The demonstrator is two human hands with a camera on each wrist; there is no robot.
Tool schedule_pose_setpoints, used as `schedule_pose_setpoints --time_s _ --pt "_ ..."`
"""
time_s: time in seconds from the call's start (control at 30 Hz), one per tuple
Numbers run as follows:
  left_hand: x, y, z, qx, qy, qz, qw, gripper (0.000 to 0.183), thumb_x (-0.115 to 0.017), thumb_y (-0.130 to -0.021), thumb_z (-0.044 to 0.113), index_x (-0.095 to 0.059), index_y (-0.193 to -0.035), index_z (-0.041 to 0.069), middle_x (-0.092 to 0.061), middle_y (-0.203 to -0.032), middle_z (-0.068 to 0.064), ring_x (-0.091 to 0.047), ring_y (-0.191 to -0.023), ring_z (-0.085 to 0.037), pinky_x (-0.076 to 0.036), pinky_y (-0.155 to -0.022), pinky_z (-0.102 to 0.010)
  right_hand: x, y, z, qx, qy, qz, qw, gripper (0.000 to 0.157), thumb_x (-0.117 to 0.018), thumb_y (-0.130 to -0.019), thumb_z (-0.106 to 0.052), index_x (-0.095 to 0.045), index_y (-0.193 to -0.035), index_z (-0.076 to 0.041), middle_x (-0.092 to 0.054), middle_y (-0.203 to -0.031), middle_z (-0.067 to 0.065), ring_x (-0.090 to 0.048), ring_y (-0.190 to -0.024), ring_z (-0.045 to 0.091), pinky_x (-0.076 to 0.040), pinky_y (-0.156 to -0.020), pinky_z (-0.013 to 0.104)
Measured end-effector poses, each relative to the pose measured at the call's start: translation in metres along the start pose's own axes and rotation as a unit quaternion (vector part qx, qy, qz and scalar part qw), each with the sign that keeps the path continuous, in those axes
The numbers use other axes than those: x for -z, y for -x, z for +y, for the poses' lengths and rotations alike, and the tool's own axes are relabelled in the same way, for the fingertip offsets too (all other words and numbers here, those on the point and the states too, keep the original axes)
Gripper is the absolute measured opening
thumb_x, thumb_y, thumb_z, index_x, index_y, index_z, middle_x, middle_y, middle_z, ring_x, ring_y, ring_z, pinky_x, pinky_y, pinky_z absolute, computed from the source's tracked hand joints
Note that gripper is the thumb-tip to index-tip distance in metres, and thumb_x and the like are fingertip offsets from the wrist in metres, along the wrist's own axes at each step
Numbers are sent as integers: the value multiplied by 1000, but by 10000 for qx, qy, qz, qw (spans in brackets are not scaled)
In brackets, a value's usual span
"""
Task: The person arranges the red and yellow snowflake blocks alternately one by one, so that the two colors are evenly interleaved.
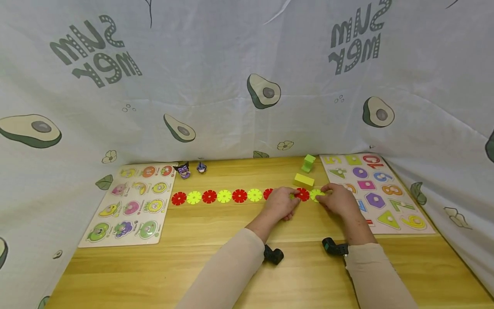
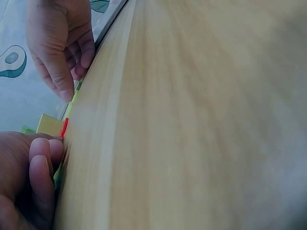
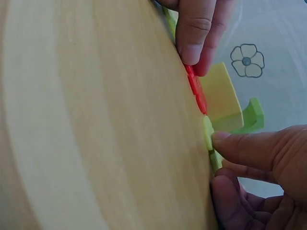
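Note:
A row of notched plastic snowflake discs, red and yellow-green by turns, lies flat across the table. My left hand is at the right part of this row and partly covers it. Its thumb and index fingertip hold the left edge of a red snowflake disc. Just right of that disc, my right hand pinches the last yellow-green snowflake disc between thumb and finger. In the right wrist view the red disc and this yellow-green one stand edge to edge.
Behind the row's right end are a yellow block and a green curved block. A number puzzle board lies at right, partly under my right hand; a fruit puzzle board lies at left. Two small purple figurines stand by the back curtain.

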State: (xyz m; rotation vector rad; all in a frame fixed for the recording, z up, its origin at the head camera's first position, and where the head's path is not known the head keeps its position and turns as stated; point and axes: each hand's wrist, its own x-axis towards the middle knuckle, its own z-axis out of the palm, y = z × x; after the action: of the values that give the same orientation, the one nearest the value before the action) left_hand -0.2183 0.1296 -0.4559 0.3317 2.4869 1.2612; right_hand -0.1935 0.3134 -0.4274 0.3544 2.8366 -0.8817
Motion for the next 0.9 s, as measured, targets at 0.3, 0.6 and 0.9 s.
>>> schedule_pose_setpoints --time_s 0.3,0.6,0.9 --pt "2 -1 -3 11 -12 -45 10000 31 -62 -89 28 -63 -120 28 -53 -43 -1 -51 -33 -15 -46 -35 -26 -3 -4 -1 69 138 90 9998 47 -64 -86 -36 -55 -117 -3 -57 -72 6 -50 -80 28 -39 -67 38" --pt "6 2 -6 27 -66 13 10000 34 -62 -90 28 -61 -124 27 -54 -44 -1 -50 -32 -15 -45 -34 -26 -5 -7 1 33 -448 -98 9989 44 -56 -92 -32 -49 -124 -2 -61 -69 6 -59 -56 17 -47 -53 30" --pt "23 16 -17 -470 -25 45 9989 37 -62 -90 27 -59 -126 24 -54 -44 -1 -51 -34 -15 -47 -37 -27 14 1 -2 -4 -768 333 9965 52 -44 -95 -46 -45 -130 -7 -55 -93 16 -62 -65 23 -49 -54 30"
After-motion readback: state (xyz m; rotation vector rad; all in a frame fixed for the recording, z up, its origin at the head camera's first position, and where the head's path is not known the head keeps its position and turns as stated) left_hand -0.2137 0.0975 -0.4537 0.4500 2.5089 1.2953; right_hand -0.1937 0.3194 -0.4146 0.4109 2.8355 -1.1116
